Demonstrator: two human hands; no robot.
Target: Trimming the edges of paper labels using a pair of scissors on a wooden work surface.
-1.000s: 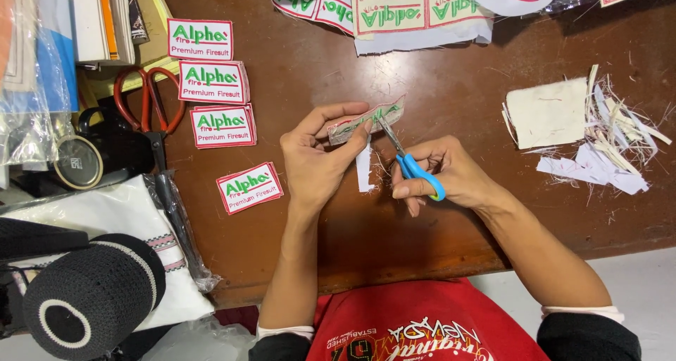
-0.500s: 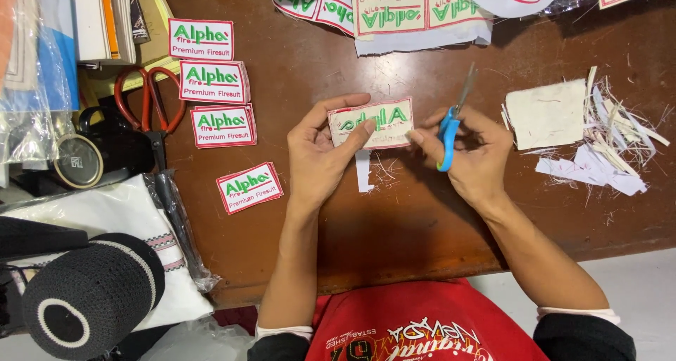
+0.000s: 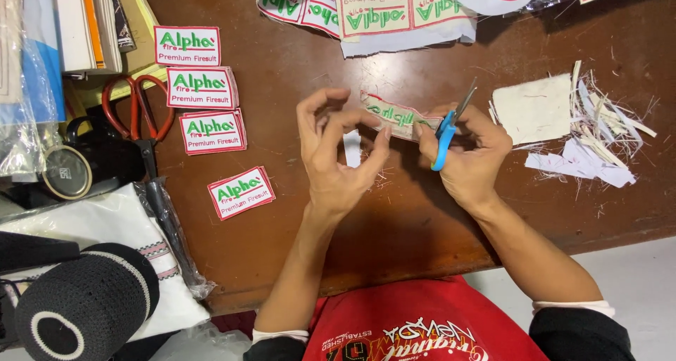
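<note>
An embroidered patch [image 3: 398, 116], white with green lettering and a red border, is held above the brown table [image 3: 296, 248] between the two hands. It is pinched at its near end by the thumb and forefinger of the left hand [image 3: 336, 160], while the remaining fingers [image 3: 315, 102] of that hand are spread and curled upward, clear of the cloth. The far end of the patch is pressed under the fingertips of the right hand [image 3: 470, 158], in which small blue-handled scissors [image 3: 451, 125] are also gripped, blades pointing up and away from the patch; whether the blades are parted cannot be told. The step in hand is judged to be a turning or inspection of the patch between trimming cuts. For the next cut, the patch would have to be steadied and an untrimmed edge brought between the blades. Finished patches [image 3: 211, 131] lie well to the left of the left fingers, offcuts [image 3: 598, 139] just right of the right fingers.
</note>
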